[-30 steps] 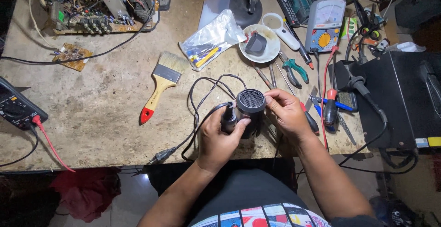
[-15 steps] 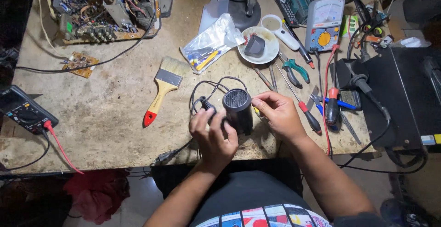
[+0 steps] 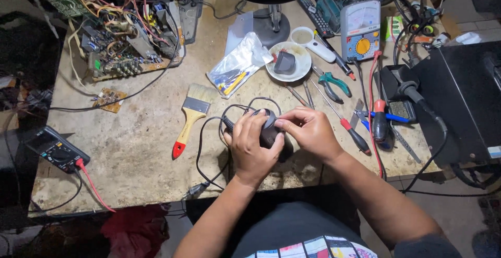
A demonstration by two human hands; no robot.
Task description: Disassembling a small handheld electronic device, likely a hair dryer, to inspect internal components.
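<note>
Both hands, left hand (image 3: 251, 146) and right hand (image 3: 311, 132), close around a small black corded device (image 3: 269, 128) at the near middle of the workbench (image 3: 141, 148). A paintbrush (image 3: 190, 118) lies just left, screwdrivers (image 3: 347, 127) right. Farther off, a white bowl (image 3: 300, 65) holds a dark part (image 3: 285, 62).

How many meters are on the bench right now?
2. An analog multimeter with a yellow dial lies at the far right, behind the pliers. A dark digital multimeter with a red lead sits at the near left edge. Clutter may hide others.
</note>
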